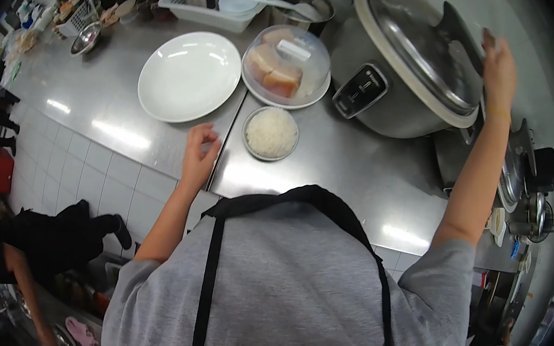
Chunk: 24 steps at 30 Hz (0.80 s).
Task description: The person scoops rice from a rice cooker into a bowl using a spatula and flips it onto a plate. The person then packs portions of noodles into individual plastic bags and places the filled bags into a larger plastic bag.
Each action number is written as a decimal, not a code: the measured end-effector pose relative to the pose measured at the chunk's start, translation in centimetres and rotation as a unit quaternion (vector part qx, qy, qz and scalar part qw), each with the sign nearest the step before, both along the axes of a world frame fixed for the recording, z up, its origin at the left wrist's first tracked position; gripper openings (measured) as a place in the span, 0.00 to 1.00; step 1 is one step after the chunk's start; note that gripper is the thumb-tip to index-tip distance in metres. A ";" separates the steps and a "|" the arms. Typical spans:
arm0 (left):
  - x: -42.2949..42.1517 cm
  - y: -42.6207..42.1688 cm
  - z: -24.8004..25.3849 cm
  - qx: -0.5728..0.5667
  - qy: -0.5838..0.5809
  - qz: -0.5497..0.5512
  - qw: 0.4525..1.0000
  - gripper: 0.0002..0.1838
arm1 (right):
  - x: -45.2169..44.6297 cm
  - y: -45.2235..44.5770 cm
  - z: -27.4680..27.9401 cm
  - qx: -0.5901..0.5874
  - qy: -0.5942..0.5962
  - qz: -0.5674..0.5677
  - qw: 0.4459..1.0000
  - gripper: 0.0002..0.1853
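Bright overhead light; white glare streaks on steel desk, highlights on plate; fisheye bending, black vignette at edges, outer clutter soft

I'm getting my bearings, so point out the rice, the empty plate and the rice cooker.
Rice (272, 133): head view, middle of the mound.
Empty plate (190, 77): head view, its bare center.
Rice cooker (398, 102): head view, grey body beside the control panel.

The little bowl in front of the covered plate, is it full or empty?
Full: white rice fills the little bowl out to its rim, and no bare bottom shows.
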State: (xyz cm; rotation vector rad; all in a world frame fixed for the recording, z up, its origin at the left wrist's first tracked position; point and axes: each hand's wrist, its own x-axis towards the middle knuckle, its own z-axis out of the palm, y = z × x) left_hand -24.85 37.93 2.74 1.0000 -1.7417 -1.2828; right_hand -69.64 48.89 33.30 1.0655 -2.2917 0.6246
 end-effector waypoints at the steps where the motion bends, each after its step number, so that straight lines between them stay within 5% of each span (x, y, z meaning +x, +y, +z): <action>1: -0.7 0.2 -0.5 0.075 0.034 -0.006 0.997 0.09 | 2.4 0.9 -0.9 -0.001 -0.084 0.059 0.995 0.24; 2: -1.4 0.3 -0.6 0.167 0.047 -0.018 0.985 0.11 | 5.0 1.6 -1.8 -0.004 -0.168 0.114 0.979 0.24; 4: -3.0 0.4 -0.6 0.299 0.066 -0.037 0.951 0.14 | 11.1 1.8 -8.6 0.024 -0.018 0.274 0.961 0.18; 5: -3.7 0.4 -0.5 0.341 0.071 -0.045 0.936 0.15 | 14.0 2.2 -10.8 0.076 -0.254 0.345 0.900 0.16; 8: -4.9 0.1 -1.1 0.331 0.067 -0.055 0.940 0.17 | 16.5 1.3 -20.7 0.178 -0.419 0.311 0.834 0.20; 12: -4.6 -0.5 -1.5 0.301 0.072 -0.096 0.946 0.19 | 17.8 1.6 -26.2 0.182 -0.577 0.221 0.765 0.25; 15: -4.4 0.2 -1.3 0.331 0.082 -0.114 0.933 0.19 | 18.3 2.3 -28.4 0.128 -0.437 0.315 0.833 0.27; 24: -4.6 2.1 -1.6 0.352 0.099 -0.093 0.926 0.18 | 21.7 4.0 -27.3 0.213 -0.425 0.282 0.834 0.24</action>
